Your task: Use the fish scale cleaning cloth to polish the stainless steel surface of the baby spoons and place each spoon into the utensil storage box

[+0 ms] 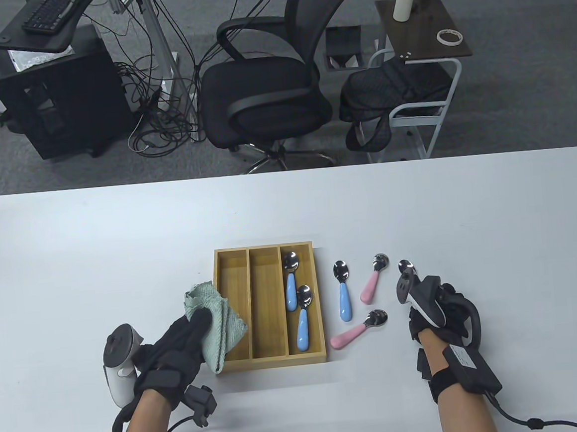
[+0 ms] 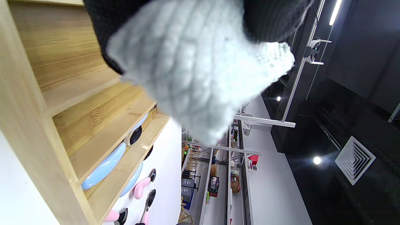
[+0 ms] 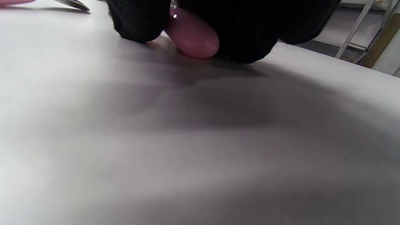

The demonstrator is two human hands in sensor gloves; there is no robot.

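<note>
My left hand (image 1: 190,333) grips a pale green fish scale cloth (image 1: 212,321) beside the left wall of the wooden storage box (image 1: 272,361); in the left wrist view the cloth (image 2: 200,72) fills the top. Two blue-handled spoons (image 1: 295,305) lie in the box's right compartment. On the table right of the box lie a blue spoon (image 1: 343,294) and two pink spoons (image 1: 372,284) (image 1: 357,331). My right hand (image 1: 418,310) sits low on the table, its fingers (image 3: 137,22) closed around the pink handle (image 3: 193,37) of a third pink spoon, whose bowl (image 1: 405,266) sticks out beyond the tracker.
The box's left and middle compartments (image 1: 233,305) hold nothing. Beyond the table's far edge stand an office chair (image 1: 269,93) and a side cart with a bag (image 1: 398,92). The white table (image 1: 120,239) stretches wide on both sides.
</note>
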